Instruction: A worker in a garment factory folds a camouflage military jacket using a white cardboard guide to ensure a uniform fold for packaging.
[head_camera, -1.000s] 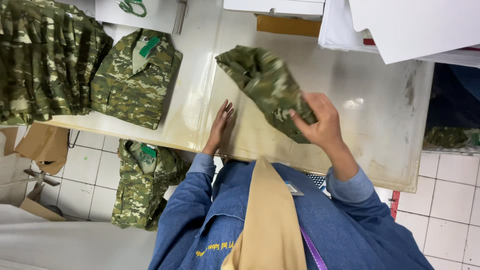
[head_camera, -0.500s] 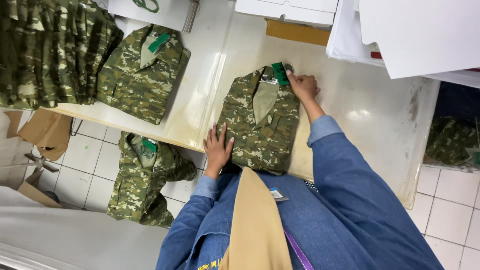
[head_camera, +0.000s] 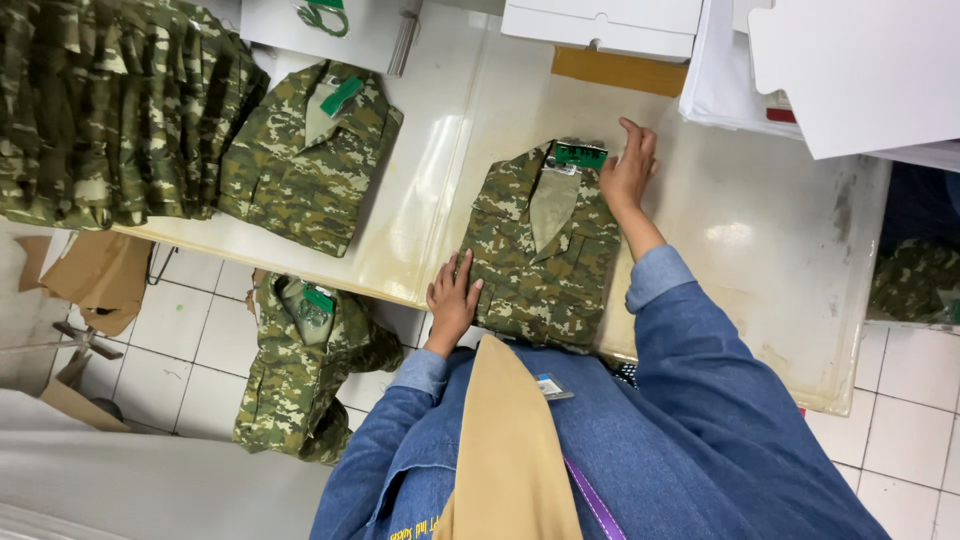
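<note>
A folded camouflage shirt (head_camera: 540, 250) lies flat on the pale table (head_camera: 760, 250) in the middle of the frame, collar toward the top, with a green hanger clip (head_camera: 580, 153) at its neck. The left hand (head_camera: 452, 298) lies flat against the shirt's lower left edge, fingers stretched out and close together, pinching nothing. The right hand (head_camera: 628, 170) stands on its edge just beside the shirt's upper right corner, next to the clip, with the fingers extended and loosely together and the palm turned toward the shirt; it holds nothing either. Both arms wear blue denim sleeves (head_camera: 690, 340), and a tan strip of cloth (head_camera: 505, 450) hangs down the person's front at the bottom of the frame. A second folded camouflage shirt (head_camera: 305, 160) rests on the table to the left, well apart from the first, also with a green tag at its collar. A tall pile of folded camouflage shirts (head_camera: 110, 110) fills the upper left of the frame. Below the table edge, at lower left, another camouflage shirt (head_camera: 305, 365) sits over the tiled floor (head_camera: 190, 330). Brown cardboard (head_camera: 90, 275) lies on the floor at far left. White boxes (head_camera: 610, 25) and white sheets (head_camera: 860, 70) occupy the upper right, and a flat brown piece (head_camera: 620, 72) lies just under the boxes
</note>
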